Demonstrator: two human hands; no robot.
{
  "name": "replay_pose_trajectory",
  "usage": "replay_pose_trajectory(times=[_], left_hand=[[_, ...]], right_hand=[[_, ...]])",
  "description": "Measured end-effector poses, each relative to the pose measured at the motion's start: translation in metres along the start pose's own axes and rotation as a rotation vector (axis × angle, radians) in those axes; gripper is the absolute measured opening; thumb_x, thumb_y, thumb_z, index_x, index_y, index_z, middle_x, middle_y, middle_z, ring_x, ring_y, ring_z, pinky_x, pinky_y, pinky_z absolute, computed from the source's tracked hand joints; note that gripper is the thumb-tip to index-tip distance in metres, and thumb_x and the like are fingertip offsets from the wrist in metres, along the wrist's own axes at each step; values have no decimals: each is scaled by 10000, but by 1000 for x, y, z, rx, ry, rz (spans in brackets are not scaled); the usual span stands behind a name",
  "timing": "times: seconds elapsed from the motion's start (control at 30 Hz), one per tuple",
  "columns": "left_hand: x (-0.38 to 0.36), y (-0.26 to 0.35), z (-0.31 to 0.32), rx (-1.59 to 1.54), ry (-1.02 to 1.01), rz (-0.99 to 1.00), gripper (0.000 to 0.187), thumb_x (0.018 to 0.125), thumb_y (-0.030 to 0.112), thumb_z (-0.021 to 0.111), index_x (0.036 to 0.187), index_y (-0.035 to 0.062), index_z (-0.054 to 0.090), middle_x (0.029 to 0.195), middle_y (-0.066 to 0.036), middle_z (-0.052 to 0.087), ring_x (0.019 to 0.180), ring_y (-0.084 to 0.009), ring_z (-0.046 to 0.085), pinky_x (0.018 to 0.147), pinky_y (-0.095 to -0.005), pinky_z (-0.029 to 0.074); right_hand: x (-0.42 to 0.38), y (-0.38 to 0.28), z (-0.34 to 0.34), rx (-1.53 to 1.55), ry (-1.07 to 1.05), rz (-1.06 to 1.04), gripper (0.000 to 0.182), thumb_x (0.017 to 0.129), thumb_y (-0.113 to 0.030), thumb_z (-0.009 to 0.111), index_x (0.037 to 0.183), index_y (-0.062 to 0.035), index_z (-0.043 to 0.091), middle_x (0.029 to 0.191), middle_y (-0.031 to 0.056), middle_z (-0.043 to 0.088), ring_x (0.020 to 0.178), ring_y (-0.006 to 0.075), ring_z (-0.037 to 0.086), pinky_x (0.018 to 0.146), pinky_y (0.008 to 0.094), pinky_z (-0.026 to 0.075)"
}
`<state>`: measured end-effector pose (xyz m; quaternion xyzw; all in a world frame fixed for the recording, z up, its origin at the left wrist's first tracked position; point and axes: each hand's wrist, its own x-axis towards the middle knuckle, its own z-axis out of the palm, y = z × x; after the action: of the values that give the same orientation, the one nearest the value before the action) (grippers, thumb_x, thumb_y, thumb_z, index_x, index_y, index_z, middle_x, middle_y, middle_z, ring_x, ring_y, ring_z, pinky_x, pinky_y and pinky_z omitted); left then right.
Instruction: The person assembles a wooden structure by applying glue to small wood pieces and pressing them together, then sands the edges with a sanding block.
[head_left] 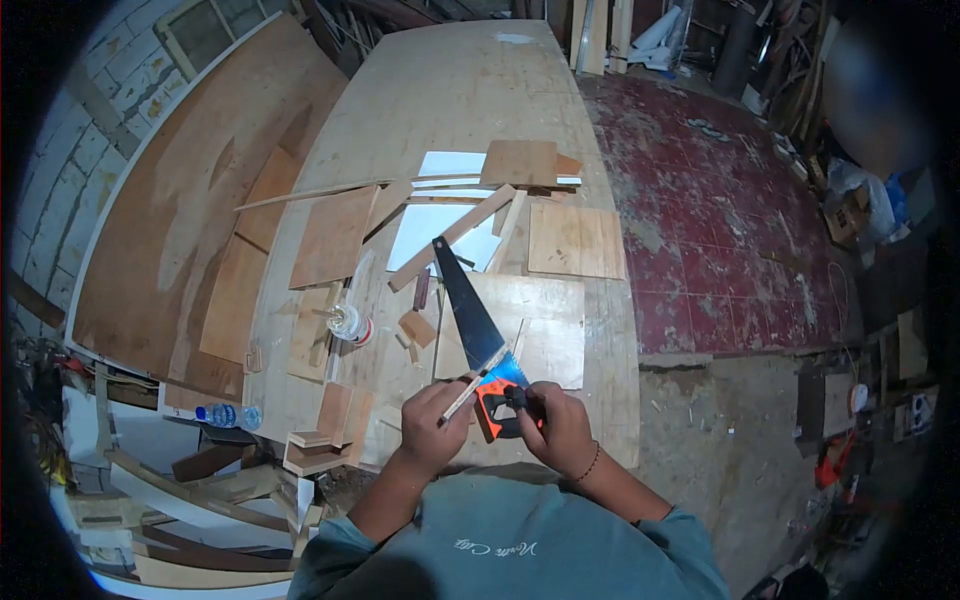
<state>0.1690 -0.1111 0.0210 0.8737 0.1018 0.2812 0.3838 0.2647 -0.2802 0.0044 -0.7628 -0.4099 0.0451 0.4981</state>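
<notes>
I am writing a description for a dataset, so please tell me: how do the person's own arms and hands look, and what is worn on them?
Both hands are bare, with no gloves. The left hand has nothing on its wrist. The right hand has a thin dark beaded bracelet around the wrist. Loose grey-teal sleeves, pushed up, leave the forearms bare. They belong to a shirt with small pale script lettering.

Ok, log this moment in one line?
left hand: holds thin wooden strip | right hand: grips orange-handled black handsaw | saw blade crosses strip | surface: plywood workbench

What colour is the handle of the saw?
The saw handle is orange and black, seen in the head view.
</notes>
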Motion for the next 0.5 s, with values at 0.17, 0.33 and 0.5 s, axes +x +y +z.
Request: replay_pose_trajectory(times=[0.17,0.33,0.5], left_hand=[[-20,-13,-12,60,-58,257,247,661,-52,624,899,3,656,869,-122,651,767,-277,653,687,-357,535],[-31,-6,-19,15,23,308,270,669,-57,604,931,-19,658,952,-154,664,864,-309,660,773,-370,537],[-36,-4,-21,-6,53,288,224,702,-106,605,909,-40,661,879,-180,672,811,-320,676,709,-367,541]], right_hand=[[-5,-33,5,-44,-34,-89,331,844,-234,631,1117,-68,545,817,125,611,705,306,597,611,395,471],[-7,-29,4,-155,77,-76,227,842,-217,611,986,-42,604,775,142,615,674,319,605,600,388,474],[-14,-42,3,-132,-17,21,154,810,-160,618,904,-38,624,713,140,602,631,331,594,585,389,470]])
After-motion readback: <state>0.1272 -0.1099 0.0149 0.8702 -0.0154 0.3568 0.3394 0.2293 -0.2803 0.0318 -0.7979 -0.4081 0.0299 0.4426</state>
